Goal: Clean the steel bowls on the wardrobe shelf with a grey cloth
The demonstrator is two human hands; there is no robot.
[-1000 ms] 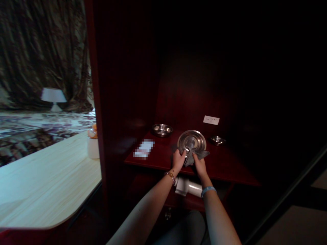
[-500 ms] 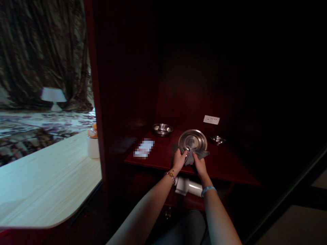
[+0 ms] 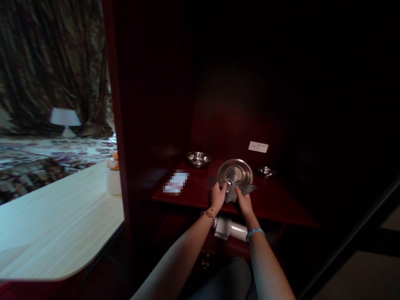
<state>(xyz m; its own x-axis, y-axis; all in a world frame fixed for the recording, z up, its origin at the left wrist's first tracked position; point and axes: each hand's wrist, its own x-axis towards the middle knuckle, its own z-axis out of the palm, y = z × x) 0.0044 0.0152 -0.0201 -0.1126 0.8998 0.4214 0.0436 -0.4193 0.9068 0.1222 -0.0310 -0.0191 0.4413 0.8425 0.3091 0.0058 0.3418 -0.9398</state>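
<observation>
A round steel plate [image 3: 235, 170] is tilted up toward me above the dark red desk [image 3: 193, 191]. My left hand [image 3: 218, 196] grips the near left edge of it, where a small shiny metal piece shows by the thumb. In my right hand [image 3: 244, 201] is a grey cloth [image 3: 231, 193], bunched against the plate's near edge, one corner sticking out to the right. Both hands are closed, thumbs on top; the fingers beneath are hidden.
A steel bowl [image 3: 198, 159] stands at the back left, a smaller one [image 3: 266, 171] at the right. A blurred white item [image 3: 176, 182] lies at the left. White rolls [image 3: 237, 230] sit below the desktop. A pale table [image 3: 62, 221] stands further left.
The plate and both hands have shifted very slightly; the hold on plate and cloth looks the same.
</observation>
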